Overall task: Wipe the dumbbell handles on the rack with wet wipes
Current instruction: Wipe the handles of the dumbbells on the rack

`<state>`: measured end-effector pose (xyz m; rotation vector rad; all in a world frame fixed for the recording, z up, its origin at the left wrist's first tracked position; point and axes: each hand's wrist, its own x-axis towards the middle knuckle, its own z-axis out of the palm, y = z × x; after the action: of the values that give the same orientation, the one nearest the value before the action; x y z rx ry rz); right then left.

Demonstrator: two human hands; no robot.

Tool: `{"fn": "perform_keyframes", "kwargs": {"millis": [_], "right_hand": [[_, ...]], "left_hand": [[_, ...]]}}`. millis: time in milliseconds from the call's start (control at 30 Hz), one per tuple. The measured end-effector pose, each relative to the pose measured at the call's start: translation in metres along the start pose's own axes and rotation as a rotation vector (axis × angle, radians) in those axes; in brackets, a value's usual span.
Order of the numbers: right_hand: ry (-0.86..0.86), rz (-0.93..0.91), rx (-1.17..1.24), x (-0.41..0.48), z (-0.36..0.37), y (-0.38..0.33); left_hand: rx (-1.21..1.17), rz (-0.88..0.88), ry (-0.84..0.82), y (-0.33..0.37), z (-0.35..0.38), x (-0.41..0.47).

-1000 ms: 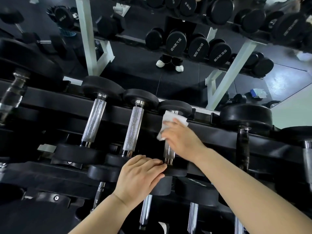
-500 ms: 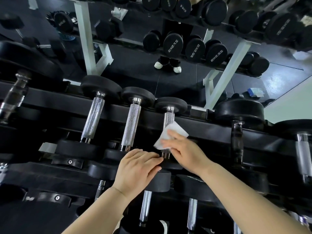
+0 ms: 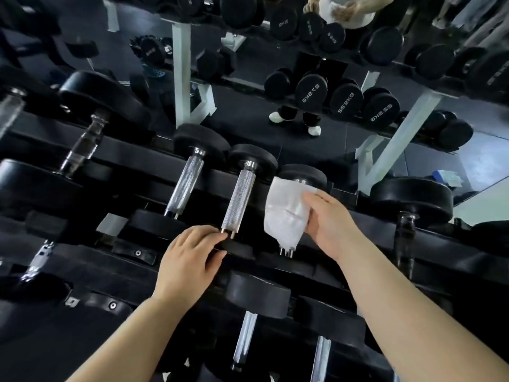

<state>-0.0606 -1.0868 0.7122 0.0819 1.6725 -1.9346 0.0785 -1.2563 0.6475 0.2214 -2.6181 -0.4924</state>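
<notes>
On the rack (image 3: 132,161), right hand (image 3: 330,224) grips wet wipe (image 3: 286,213) over one dumbbell handle (image 3: 286,250); left hand (image 3: 190,263), fingers relaxed, rests on adjacent dumbbell head (image 3: 237,248).

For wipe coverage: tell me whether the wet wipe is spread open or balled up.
Spread open. The wet wipe drapes as a loose sheet over the dumbbell handle, gripped along one edge by the right hand.

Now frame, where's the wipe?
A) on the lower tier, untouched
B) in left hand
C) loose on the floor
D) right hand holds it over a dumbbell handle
D: the right hand grips the white wipe draped over a dumbbell handle; the left hand holds no wipe.
</notes>
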Motion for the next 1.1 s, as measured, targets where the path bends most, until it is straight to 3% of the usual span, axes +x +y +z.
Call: {"fn": "perform_keyframes", "kwargs": {"millis": [100, 267, 333, 467, 533, 667, 900, 967, 1100], "right_hand": [[-0.001, -0.019, -0.110, 0.013, 0.030, 0.005], [0.164, -0.445, -0.614, 0.034, 0.074, 0.009], [0.073, -0.544, -0.817, 0.040, 0.085, 0.021], [-0.093, -0.558, -1.223, 0.050, 0.087, 0.052], [-0.094, -0.441, -1.264, 0.045, 0.087, 0.048], [-0.275, -0.318, -1.261, 0.031, 0.079, 0.043], [-0.091, -0.542, -1.339, 0.067, 0.088, 0.043], [-0.059, -0.502, -1.279, 0.061, 0.089, 0.045], [-0.280, -0.416, -1.254, 0.038, 0.075, 0.052]], "left_hand": [[-0.002, 0.077, -0.047, -0.010, -0.003, 0.007], [-0.212, 0.190, -0.080, -0.034, 0.000, 0.017], [-0.268, 0.250, -0.134, -0.044, 0.000, 0.025], [-0.291, 0.396, -0.249, -0.056, -0.002, 0.043], [-0.342, 0.434, -0.238, -0.060, 0.001, 0.045], [-0.422, 0.453, -0.223, -0.067, 0.008, 0.044], [-0.429, 0.457, -0.197, -0.067, 0.008, 0.045], [-0.422, 0.461, -0.188, -0.067, 0.009, 0.045], [-0.421, 0.461, -0.190, -0.067, 0.009, 0.045]]}}
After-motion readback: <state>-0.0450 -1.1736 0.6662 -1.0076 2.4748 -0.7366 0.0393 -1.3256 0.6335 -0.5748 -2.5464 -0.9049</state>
